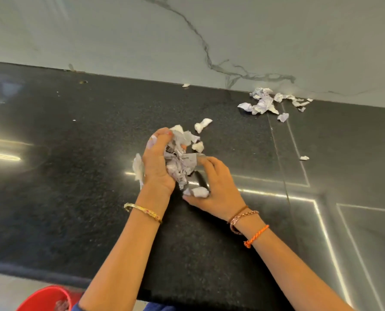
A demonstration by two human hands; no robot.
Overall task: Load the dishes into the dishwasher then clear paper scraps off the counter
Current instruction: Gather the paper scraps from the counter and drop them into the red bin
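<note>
Gripping a crumpled wad of paper scraps (178, 162) mid-worktop (75, 176), our left hand (156, 162) curls round it; our right hand (216, 189) pinches a scrap (199, 191). More scraps (265, 103) lie far right.

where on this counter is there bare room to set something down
The black counter is bare left of the left hand, out to the wall, and along its near edge between the forearms. It is crowded around both hands and at the scrap pile by the wall; stray scraps lie right.
</note>
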